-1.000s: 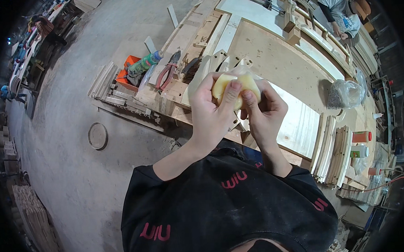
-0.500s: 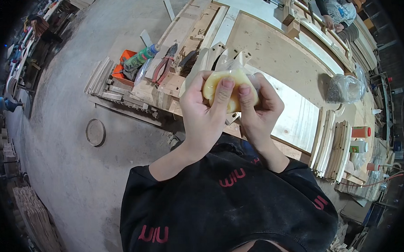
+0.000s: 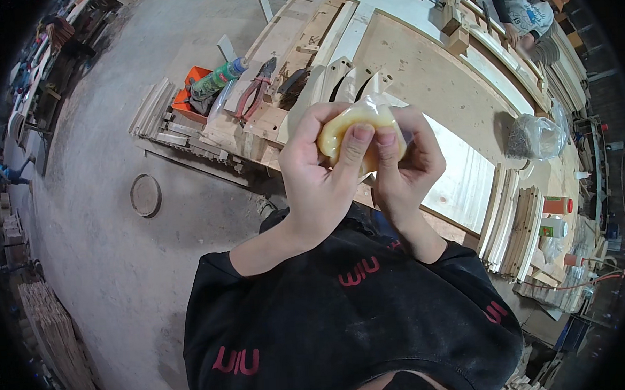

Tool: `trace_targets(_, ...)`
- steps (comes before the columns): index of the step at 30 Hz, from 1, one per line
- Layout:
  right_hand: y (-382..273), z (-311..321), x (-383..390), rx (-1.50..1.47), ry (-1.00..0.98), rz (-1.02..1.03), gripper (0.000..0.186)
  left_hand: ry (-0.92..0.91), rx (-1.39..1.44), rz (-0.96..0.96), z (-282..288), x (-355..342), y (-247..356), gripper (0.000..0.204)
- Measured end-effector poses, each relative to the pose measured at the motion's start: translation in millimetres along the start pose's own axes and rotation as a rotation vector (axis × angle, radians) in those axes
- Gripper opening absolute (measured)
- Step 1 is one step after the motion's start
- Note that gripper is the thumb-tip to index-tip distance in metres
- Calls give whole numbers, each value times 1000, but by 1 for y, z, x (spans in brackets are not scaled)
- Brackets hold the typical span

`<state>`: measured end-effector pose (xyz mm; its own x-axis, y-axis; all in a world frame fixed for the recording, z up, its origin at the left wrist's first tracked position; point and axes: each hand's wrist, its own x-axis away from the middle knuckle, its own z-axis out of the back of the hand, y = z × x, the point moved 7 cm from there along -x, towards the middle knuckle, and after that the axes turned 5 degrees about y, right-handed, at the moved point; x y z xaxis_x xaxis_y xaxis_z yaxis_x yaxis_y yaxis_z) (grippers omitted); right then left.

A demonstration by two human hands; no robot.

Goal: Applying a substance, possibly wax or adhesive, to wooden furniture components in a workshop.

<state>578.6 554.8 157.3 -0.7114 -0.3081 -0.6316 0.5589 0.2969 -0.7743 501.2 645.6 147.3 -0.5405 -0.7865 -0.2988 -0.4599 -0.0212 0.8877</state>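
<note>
In front of my chest I hold a soft, glossy, pale-yellow lump in clear plastic [image 3: 335,132]. My left hand [image 3: 318,160] grips its left side, the thumb pressing on its near face. From the right, my right hand [image 3: 408,159] closes round it, that thumb pressed beside the left one. The fingers behind the lump are mostly hidden. Both hands are above the near edge of a wooden workbench. Curved wooden pieces [image 3: 353,84] with dark holes lie just beyond the lump.
Red-handled pliers [image 3: 255,93], a green tube [image 3: 217,79] and an orange bin [image 3: 189,96] are at the left. Stacked wood strips [image 3: 512,221], a clear bag [image 3: 533,138] and bottles [image 3: 556,205] lie right. A co-worker [image 3: 524,11] works far right. A round disc [image 3: 146,195] lies on the floor.
Both hands and the lump have shifted slightly to the right. The lump's shape has changed under the thumbs, its left part now looking more rounded and folded.
</note>
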Motion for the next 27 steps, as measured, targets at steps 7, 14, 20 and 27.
trace_targets(7,-3,-1,0,26,7,62,9,-17,-22,-79,1,0,1,21)
trace_targets(14,-3,-1,-2,30,21,41,8,4,-44,-109,-1,-3,4,18)
trace_targets(20,-1,-3,-3,-28,52,66,8,4,-48,-142,-1,-6,4,18)
trace_targets(27,-2,-2,-7,29,41,71,7,-20,-85,-165,-4,-9,6,19)
